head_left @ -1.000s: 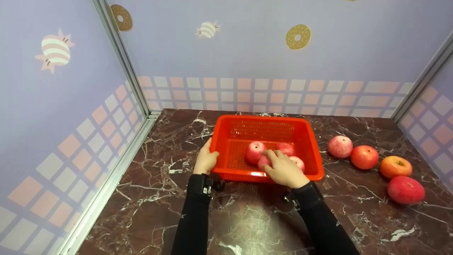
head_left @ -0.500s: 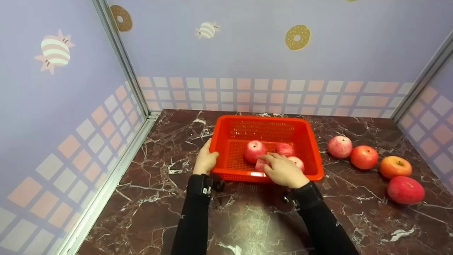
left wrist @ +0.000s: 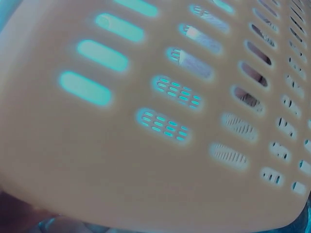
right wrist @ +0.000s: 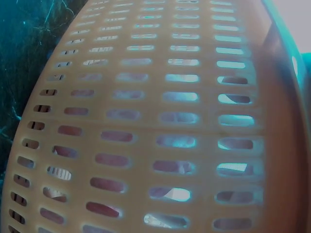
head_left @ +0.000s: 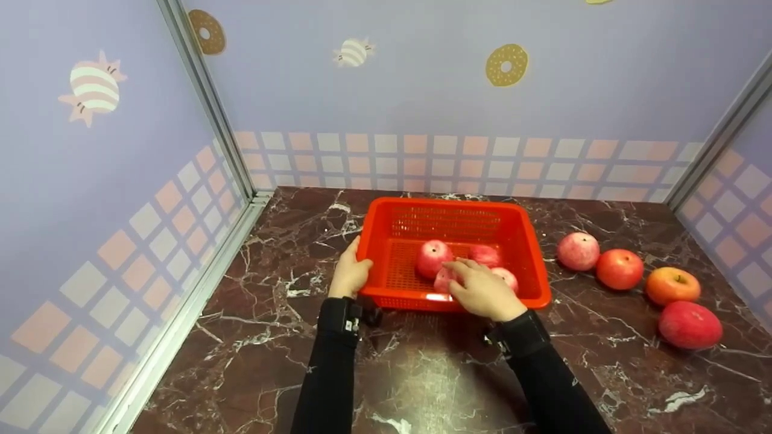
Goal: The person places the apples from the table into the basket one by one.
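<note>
Worksp. is enclosed by a lilac back wall [head_left: 410, 96] and side walls, printed w/ pink & white squares, sweets, rings; metal strips are fitted in the corners. Below, a dark red-brown marbled worktop [head_left: 253, 374] is spread, w/ pale veins & some glare btw. the forearms. On it, approx. mid-scene, the red basket [head_left: 398, 296] is set upright; in both wrist views little but its slotted walls is shown, colours off. Black sleeves [head_left: 329, 380] are worn to the wrists. By the left hand [head_left: 350, 272] the basket's left rim is gripped, thumb over the edge, other fingers mostly hidden. By the right hand [head_left: 484, 292], laid in over the near rim, the near apple [head_left: 444, 282] is held narrowly btw. bent fingers & thumb; how firmly can't be told. Step in hand, prob.: this apple being positioned inside while the basket is steadied. For the next move, finger room beside neighbouring fruit would be needed, basket kept from sliding. Three other apples [head_left: 433, 260] are contained there too, one part-covered by the right hand. Outside, on the right, four fruits [head_left: 620, 269] are left in a curved row.
</note>
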A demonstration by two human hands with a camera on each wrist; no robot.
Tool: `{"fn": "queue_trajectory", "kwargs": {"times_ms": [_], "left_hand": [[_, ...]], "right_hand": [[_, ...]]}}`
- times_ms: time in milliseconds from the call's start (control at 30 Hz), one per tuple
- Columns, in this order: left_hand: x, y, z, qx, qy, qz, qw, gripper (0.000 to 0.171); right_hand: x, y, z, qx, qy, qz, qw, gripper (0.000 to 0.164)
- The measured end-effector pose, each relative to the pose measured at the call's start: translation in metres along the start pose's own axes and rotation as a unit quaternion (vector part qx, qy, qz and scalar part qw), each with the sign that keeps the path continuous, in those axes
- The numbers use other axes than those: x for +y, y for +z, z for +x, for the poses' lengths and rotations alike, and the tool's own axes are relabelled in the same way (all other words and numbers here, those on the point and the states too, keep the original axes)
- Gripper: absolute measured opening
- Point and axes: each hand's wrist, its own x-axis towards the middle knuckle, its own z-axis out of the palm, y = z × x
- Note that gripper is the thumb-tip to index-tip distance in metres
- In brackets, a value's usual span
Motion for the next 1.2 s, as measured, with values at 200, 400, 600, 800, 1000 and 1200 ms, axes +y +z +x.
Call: {"fn": "queue_trajectory", "kwargs": {"times_ms": [200, 400, 600, 800, 1000, 1200], "left_hand": [[-0.001, -0.001, 0.000, -0.005, 0.000, 0.005, 1.0000, 0.076], [-0.001, -0.001, 0.000, -0.010, -0.003, -0.006, 0.9999, 0.076], [-0.002, 0.000, 0.001, -0.008, -0.004, -0.006, 0.9999, 0.076], [-0.002, 0.000, 0.001, -0.006, -0.005, -0.007, 0.9999, 0.076], [-0.002, -0.001, 0.001, -0.011, -0.006, -0.011, 0.9999, 0.076], [-0.001, 0.000, 0.001, -0.011, -0.007, -0.013, 0.9998, 0.075]], "right_hand": [[0.000, 0.000, 0.000, 0.015, -0.004, 0.014, 1.000, 0.052], [-0.001, 0.001, 0.000, 0.031, -0.005, 0.016, 0.999, 0.057], [0.000, 0.001, 0.001, 0.037, -0.003, 0.025, 0.999, 0.060], [0.000, 0.000, 0.000, 0.047, -0.007, 0.040, 0.998, 0.063], [-0.001, -0.006, -0.001, 0.068, -0.017, 0.048, 0.996, 0.064], [0.002, -0.015, -0.003, 0.070, -0.010, 0.056, 0.996, 0.064]]}}
